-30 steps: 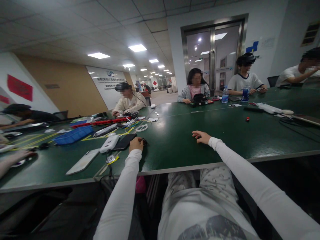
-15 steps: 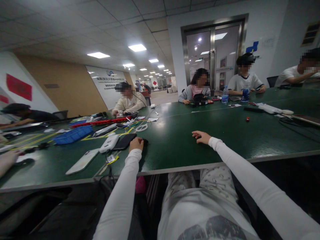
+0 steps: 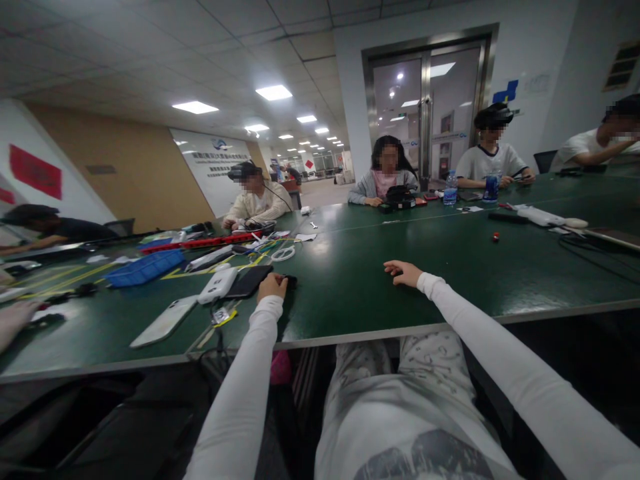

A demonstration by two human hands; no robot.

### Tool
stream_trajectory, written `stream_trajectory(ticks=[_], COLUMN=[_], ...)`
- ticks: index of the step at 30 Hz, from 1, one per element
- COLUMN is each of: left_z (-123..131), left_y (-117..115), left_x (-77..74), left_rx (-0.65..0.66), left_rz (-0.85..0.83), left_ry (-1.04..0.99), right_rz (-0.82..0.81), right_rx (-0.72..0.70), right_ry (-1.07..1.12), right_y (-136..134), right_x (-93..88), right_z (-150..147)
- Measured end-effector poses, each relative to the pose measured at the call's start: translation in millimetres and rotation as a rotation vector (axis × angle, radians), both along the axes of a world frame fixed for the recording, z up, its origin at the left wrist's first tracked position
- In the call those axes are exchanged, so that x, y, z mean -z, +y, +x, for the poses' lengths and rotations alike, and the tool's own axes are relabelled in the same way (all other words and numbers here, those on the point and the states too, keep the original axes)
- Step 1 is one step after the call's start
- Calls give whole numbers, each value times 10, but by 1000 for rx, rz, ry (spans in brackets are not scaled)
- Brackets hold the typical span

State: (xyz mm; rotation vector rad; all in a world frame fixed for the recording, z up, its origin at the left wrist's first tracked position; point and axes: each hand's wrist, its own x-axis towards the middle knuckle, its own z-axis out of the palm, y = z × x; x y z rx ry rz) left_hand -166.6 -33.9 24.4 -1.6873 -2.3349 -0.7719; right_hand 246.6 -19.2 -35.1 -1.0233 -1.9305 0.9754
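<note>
One small black object (image 3: 291, 282) — long axis unclear — lies on the green table (image 3: 345, 300) at the curled left hand's (image 3: 273, 287) right side, whether gripped I cannot tell; the right hand (image 3: 404, 274), fingers loosely spread, is farther.

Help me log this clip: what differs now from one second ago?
At the left edge, the co-worker's hand has drawn back leftward; whether it released anything is unclear. The grey-sleeved person opposite has shifted slightly left. The wearer's left hand, by a dark object, and right hand stayed put.
</note>
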Motion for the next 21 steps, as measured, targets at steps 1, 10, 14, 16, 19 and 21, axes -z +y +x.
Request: stream_trajectory(ticks=[1, 10, 14, 16, 19, 21], left_z=[2, -59, -63, -36, 69, 203], left_y=[-2, 65, 70, 60, 58, 75], left_x=[0, 48, 53, 55, 75, 103], left_rx=[1, 23, 28, 36, 88, 162], left_rz=[2, -25, -19, -23, -20, -6], left_ry=[1, 70, 90, 86, 71, 71], right_rz=[0, 10, 15, 21, 20, 19], right_rx=[4, -4, 7, 7, 5, 2], right_ry=[-1, -25, -32, -33, -34, -37], right_y=[6, 3, -11, -25, -52, -65], right_x=[4, -6, -22, -33, -50, -55], right_z=[0, 8, -1, -7, -9, -6])
